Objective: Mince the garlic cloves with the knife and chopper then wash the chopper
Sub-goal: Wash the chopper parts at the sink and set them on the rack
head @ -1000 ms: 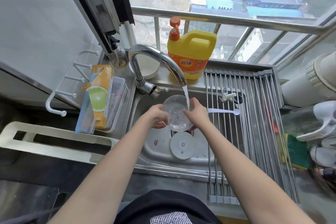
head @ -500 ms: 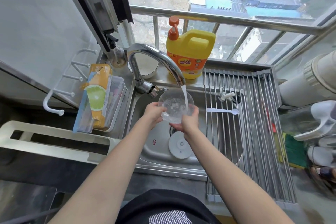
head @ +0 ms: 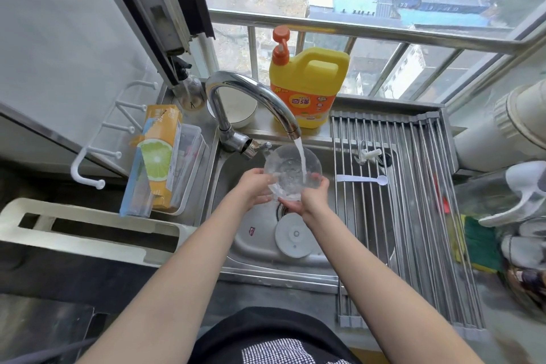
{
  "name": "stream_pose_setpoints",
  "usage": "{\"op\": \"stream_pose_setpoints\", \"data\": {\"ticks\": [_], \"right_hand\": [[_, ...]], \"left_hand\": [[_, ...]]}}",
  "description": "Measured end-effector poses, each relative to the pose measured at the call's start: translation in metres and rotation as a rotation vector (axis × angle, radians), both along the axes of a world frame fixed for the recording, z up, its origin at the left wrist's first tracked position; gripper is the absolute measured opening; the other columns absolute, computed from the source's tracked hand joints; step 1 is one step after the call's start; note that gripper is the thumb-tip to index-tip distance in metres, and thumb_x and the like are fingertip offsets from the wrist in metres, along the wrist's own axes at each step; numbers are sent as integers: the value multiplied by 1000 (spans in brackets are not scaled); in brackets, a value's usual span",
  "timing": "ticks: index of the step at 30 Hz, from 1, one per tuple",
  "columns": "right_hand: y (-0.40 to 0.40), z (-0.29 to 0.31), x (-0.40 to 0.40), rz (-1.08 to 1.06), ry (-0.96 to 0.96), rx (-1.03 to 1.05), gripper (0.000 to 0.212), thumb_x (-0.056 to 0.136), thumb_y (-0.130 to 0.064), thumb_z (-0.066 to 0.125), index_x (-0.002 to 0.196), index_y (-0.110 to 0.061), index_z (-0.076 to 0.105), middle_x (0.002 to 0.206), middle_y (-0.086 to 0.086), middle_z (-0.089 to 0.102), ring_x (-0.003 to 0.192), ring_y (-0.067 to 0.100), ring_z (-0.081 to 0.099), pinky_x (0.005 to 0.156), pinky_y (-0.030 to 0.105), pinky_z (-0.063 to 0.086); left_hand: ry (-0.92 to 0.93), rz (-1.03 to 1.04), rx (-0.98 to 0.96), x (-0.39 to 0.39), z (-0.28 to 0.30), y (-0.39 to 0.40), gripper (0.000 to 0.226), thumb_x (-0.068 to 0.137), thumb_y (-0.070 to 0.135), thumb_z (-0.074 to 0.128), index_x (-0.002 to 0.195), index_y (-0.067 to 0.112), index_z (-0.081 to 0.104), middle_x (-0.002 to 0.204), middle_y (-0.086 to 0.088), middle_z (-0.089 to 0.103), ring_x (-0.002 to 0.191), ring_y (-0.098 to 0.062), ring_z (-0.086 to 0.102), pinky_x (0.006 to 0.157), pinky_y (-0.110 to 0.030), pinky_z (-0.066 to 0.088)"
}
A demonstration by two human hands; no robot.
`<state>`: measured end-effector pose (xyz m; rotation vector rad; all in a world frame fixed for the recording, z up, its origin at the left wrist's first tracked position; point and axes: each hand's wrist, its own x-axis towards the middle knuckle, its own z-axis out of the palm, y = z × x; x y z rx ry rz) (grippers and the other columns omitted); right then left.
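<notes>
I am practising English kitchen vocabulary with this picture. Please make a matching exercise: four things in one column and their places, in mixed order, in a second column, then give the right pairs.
Things:
1. clear chopper bowl
2. white round lid
3. yellow detergent bottle
4. white spoon

Places:
A. on the ledge behind the sink
B. lying on the roll-up drying rack
C. held in both hands under the running tap
D. on the sink bottom, near the drain

Pairs: 1-C, 2-D, 3-A, 4-B
</notes>
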<state>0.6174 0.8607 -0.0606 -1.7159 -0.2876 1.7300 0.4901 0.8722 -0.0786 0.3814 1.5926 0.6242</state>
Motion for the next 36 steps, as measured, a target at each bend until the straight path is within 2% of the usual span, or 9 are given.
{"op": "stream_pose_setpoints", "data": {"ticks": [6, 12, 16, 21, 23, 26, 29, 33, 36], "right_hand": [[-6, 4, -3, 141, -13, 15, 20, 101, -11, 34, 114, -26, 36, 109, 0, 47, 81, 32, 65, 55, 45, 59], [5, -9, 2, 6, -8, -92, 33, 100, -3, 21, 117, -29, 34, 129, 7, 35, 74, 38, 58, 68, 57, 57], [-4, -13, -2, 131, -61, -110, 25, 102, -13, 21, 116, -28, 34, 126, 7, 39, 71, 39, 61, 52, 51, 57], [10, -12, 2, 77, -26, -131, 26, 104, -16, 18, 119, -28, 36, 139, 15, 39, 108, 50, 54, 40, 50, 53], [7, -15, 4, 87, -64, -131, 23, 104, -19, 20, 117, -26, 37, 138, 14, 42, 99, 46, 59, 36, 44, 52], [1, -15, -1, 139, -45, -118, 25, 103, -15, 21, 118, -28, 36, 133, 6, 39, 87, 40, 58, 47, 47, 56], [7, -12, -4, 67, 18, -105, 31, 102, -5, 25, 120, -27, 36, 127, 8, 35, 100, 44, 53, 49, 49, 57], [9, -13, 3, -61, 93, -103, 21, 101, -10, 26, 118, -20, 32, 130, 8, 34, 104, 46, 53, 70, 62, 54], [8, -7, 4, 79, 27, -89, 20, 101, -6, 35, 108, -23, 29, 126, 15, 37, 100, 48, 58, 57, 58, 56]], "left_hand": [[39, 28, -44, -3, -1, -1, 39, 88, 0, 53, 126, 10, 53, 119, -14, 60, 102, -28, 61, 73, -38, 54], [14, -48, -34, -6, 0, -3, 22, 94, 15, 55, 116, 14, 56, 104, -7, 59, 88, -22, 59, 75, -36, 53], [2, 0, -55, -10, -3, -5, 22, 94, 16, 55, 115, 14, 54, 99, -4, 61, 88, -23, 62, 80, -37, 54], [-58, 58, -84, -19, -1, -11, 37, 90, 26, 62, 124, 15, 54, 120, -9, 58, 93, -23, 61, 67, -34, 51], [-59, 46, -81, -19, 0, -12, 35, 92, 26, 60, 124, 14, 53, 111, -5, 59, 92, -23, 61, 73, -33, 51], [-96, 79, -78, -19, 1, -12, 34, 94, 23, 57, 125, 11, 54, 98, -6, 61, 82, -23, 63, 75, -34, 53], [-146, 76, -72, -15, 4, -12, 40, 92, 30, 59, 128, 16, 51, 111, -8, 57, 92, -25, 63, 79, -35, 53], [-210, 40, -32, -12, 8, -11, 32, 91, 35, 58, 120, 20, 55, 123, -13, 56, 95, -27, 65, 73, -34, 55], [-199, -5, -88, -15, 7, -13, 41, 90, 35, 60, 127, 17, 53, 122, -15, 60, 102, -31, 63, 76, -36, 54]]}}
